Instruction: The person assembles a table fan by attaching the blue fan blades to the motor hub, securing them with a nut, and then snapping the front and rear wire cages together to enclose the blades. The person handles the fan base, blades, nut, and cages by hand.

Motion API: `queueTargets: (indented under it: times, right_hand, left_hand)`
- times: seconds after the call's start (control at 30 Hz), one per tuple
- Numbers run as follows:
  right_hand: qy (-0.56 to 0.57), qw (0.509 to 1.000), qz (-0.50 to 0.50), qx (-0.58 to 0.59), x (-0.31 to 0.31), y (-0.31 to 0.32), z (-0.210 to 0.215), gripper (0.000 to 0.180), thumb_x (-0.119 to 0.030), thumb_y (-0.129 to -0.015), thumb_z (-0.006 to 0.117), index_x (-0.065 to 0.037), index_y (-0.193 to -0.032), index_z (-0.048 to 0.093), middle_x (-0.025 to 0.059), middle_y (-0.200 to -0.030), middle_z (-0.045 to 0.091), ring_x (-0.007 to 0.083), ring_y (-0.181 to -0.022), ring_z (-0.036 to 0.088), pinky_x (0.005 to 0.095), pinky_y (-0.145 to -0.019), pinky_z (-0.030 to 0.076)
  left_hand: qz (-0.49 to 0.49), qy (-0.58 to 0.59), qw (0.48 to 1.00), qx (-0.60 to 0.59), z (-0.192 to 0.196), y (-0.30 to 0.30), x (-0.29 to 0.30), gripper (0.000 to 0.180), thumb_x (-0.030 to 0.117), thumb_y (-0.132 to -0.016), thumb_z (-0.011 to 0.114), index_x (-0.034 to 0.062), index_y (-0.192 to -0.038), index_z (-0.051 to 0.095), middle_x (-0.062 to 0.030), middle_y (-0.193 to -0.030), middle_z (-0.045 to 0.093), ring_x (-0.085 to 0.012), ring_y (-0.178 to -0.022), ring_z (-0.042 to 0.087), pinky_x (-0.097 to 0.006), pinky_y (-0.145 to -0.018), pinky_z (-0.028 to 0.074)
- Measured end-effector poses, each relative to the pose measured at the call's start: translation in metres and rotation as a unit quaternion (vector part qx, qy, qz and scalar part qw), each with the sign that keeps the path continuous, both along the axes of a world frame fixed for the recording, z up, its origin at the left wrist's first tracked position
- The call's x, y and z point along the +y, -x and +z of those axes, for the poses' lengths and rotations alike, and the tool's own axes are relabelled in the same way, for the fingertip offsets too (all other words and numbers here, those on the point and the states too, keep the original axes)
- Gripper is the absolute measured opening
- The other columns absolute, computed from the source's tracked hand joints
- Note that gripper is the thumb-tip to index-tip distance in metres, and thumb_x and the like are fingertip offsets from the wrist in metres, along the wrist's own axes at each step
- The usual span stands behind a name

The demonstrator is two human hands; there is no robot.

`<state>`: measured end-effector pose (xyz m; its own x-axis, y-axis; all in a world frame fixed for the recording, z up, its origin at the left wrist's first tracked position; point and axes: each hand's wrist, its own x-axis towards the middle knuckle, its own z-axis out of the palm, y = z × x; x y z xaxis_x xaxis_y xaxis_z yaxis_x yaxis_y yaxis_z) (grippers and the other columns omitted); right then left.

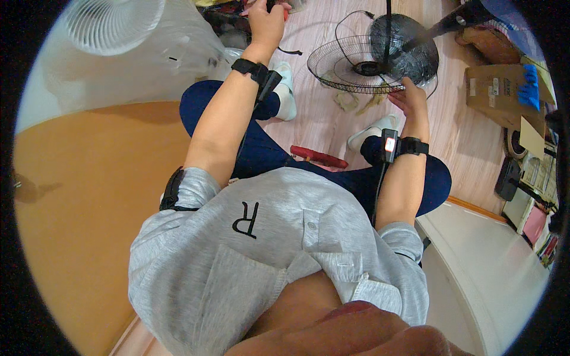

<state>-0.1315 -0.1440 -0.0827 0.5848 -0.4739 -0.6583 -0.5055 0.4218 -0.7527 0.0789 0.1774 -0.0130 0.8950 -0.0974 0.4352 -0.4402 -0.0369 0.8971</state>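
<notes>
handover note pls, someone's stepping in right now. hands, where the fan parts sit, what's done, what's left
Left hand: stretched forward to the top of the view, closed on a small dark item; what it is can't be told.
Right hand: open, fingers at the near rim of the black wire fan grille lying on the wood floor.
Black fan head sits on its pole just behind the grille. White fan grille stands far left. Red-handled tool lies on the floor by the knees.
Done: the black grille is off the fan.
Left: the fan is not reassembled; the tool lies unused.
</notes>
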Motion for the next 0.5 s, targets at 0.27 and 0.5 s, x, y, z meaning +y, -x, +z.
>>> queueTargets:
  times: [0.27, 0.5]
  right_hand:
    - [0.084, 0.996, 0.007, -0.021, 0.003, 0.025, 0.047, 0.059, -0.023, -0.094, 0.062, 0.001, -0.143, 0.04, 0.0206, -0.097, 0.068, 0.0287, -0.077, 0.072, 0.0424, -0.068, 0.065]
    - [0.108, 0.993, 0.032, -0.023, -0.007, 0.029, 0.076, 0.089, -0.02, -0.089, 0.065, 0.0, -0.161, 0.016, 0.0183, -0.098, 0.067, 0.0269, -0.071, 0.07, 0.0411, -0.059, 0.064]
  left_hand:
    - [0.025, -0.064, 0.998, -0.009, 0.03, 0.011, 0.009, 0.029, -0.003, -0.088, 0.05, 0.0006, -0.107, 0.071, -0.0072, -0.095, 0.075, -0.0137, -0.083, 0.07, -0.029, -0.074, 0.056]
    - [0.021, -0.011, 1.0, 0.009, 0.038, 0.006, 0.014, 0.028, -0.002, -0.089, 0.052, 0.0011, -0.109, 0.071, -0.0061, -0.095, 0.075, -0.0096, -0.08, 0.068, -0.027, -0.068, 0.055]
